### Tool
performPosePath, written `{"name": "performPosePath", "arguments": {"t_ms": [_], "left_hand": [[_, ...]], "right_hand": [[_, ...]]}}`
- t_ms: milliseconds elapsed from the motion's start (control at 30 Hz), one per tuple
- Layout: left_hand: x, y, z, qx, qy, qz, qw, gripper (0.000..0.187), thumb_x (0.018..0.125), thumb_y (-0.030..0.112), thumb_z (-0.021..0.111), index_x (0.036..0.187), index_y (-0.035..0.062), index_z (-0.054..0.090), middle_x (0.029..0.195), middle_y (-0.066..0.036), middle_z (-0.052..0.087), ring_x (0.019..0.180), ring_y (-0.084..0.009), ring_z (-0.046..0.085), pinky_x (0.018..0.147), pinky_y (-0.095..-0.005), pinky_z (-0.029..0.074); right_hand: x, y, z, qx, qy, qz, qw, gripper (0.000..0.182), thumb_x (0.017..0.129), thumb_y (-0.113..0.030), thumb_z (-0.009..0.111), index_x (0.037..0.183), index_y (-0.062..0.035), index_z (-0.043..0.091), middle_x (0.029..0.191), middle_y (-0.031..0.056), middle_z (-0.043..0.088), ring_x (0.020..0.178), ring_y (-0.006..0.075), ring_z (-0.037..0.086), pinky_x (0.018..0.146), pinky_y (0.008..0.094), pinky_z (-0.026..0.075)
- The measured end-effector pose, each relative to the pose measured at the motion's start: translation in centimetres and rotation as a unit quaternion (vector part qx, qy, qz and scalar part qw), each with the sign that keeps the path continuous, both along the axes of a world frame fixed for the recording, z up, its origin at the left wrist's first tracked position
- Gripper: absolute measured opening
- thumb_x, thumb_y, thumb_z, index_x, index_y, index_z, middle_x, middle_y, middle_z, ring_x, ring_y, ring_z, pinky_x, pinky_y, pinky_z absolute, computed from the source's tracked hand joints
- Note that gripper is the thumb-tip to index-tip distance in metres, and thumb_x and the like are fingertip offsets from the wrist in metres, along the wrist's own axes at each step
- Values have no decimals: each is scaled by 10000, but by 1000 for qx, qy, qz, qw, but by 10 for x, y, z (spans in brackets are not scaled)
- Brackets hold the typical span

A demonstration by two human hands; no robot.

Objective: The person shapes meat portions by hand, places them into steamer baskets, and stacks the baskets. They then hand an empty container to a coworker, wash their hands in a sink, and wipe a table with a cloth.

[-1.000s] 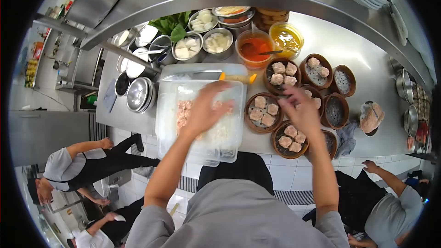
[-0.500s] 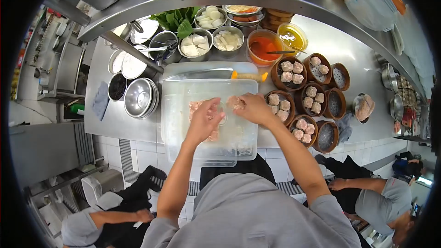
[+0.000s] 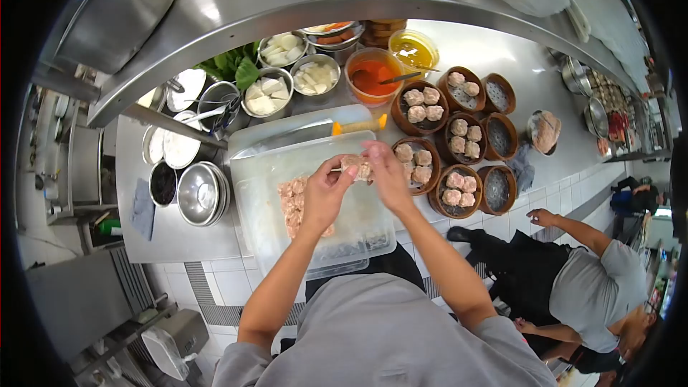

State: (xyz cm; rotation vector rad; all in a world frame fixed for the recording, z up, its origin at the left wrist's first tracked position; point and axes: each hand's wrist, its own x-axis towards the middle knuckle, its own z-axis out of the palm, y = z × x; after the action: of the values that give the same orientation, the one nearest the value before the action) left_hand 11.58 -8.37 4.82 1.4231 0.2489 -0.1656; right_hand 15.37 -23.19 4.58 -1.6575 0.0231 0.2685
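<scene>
Over a translucent plastic lid (image 3: 344, 215), my two hands meet around pinkish siu mai (image 3: 355, 165). My left hand (image 3: 324, 190) pinches them from the left, thumb in front. My right hand (image 3: 388, 175) presses against their right side; its fingertips are slightly blurred. Beneath and left of my left hand, more raw siu mai (image 3: 292, 204) lie in rows on the lid. To the right, bamboo steamers hold siu mai in groups; the nearest steamer (image 3: 416, 190) stands just beyond my right hand.
A yellow-handled knife (image 3: 358, 127) lies behind the lid. Bowls of red sauce (image 3: 369, 89) and yellow liquid (image 3: 414, 54) stand at the back. Nested steel bowls (image 3: 203, 197) are at left. A metal shelf (image 3: 287, 11) overhangs the counter. A co-worker (image 3: 588, 279) is at right.
My right hand has moved in to my left with the siu mai, and my hands now meet. The view has turned, and the co-worker at lower left is out of it.
</scene>
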Motion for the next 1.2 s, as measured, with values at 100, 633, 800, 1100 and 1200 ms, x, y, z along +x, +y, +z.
{"name": "performPosePath", "arguments": {"t_ms": [100, 633, 800, 1100, 1200], "left_hand": [[-2, -13, -4, -9, -38, 23, 999, 443, 965, 225, 685, 1277, -62, 558, 1037, -96, 674, 888, -128, 652, 807, -266, 525], [8, -36, 23, 18, -59, 61, 996, 324, 1031, 341, 567, 1053, 18, 596, 753, -16, 566, 699, -73, 513, 614, -251, 440], [22, -34, 11, 79, -86, 104, 988, 412, 1044, 382, 528, 864, 16, 588, 700, -14, 520, 673, -72, 457, 554, -288, 374], [38, -32, 14, 48, -74, 105, 991, 413, 1030, 418, 539, 938, 38, 672, 658, 58, 493, 559, -23, 413, 471, -217, 328], [40, -37, 17, 39, -57, 99, 993, 385, 1017, 387, 571, 857, 50, 667, 634, 64, 477, 531, -24, 394, 452, -219, 305]], "right_hand": [[1, 0, -11, -47, 15, -20, 999, 359, 1076, -339, 449, 1119, -13, 591, 1056, 85, 623, 972, 138, 556, 834, 287, 467], [-5, 8, 22, -57, -153, -125, 979, 316, 1027, -282, 559, 960, 15, 644, 817, 106, 675, 735, 149, 619, 650, 314, 491], [-3, 16, 16, 12, -211, -126, 969, 291, 1012, -240, 571, 941, 35, 636, 773, 148, 661, 673, 202, 623, 622, 339, 491], [7, 10, 34, -75, -244, -75, 964, 250, 1013, -188, 528, 883, 16, 591, 757, 151, 652, 652, 215, 609, 607, 340, 476], [9, 7, 25, -11, -239, -90, 967, 250, 1014, -186, 518, 877, 14, 578, 762, 148, 653, 658, 230, 612, 613, 348, 478]]}}
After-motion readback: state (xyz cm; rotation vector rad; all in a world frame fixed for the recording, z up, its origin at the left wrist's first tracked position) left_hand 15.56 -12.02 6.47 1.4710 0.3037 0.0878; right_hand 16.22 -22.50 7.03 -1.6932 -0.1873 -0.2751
